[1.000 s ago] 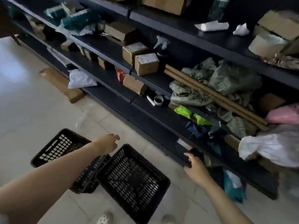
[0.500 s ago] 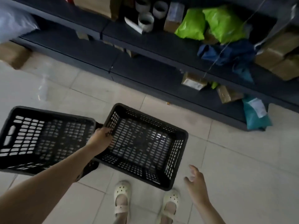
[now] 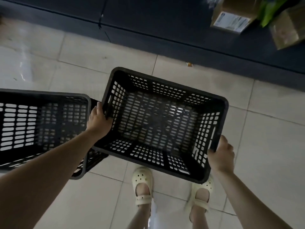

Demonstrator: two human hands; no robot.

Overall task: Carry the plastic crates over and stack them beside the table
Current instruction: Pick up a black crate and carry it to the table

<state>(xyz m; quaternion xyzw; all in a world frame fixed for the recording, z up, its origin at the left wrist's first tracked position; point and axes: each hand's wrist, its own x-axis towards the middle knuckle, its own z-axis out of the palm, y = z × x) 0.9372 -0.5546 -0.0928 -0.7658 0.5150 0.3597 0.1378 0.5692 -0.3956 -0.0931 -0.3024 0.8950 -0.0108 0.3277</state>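
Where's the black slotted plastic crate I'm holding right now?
The crate is centre of the head view, ahead of the cream clogs, gripped by the left hand and right hand, with another black crate on its left.

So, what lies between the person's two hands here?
In the head view, the right-hand black perforated plastic crate spans the gap: the left hand grips its left rim, the right hand its right rim.

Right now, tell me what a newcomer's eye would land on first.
The black perforated crate in the centre, gripped at its two short ends by the left hand and the right hand, above a pair of cream clogs. A second black crate sits at the left edge. A labelled cardboard box shows blurred on the dark shelving, top right.
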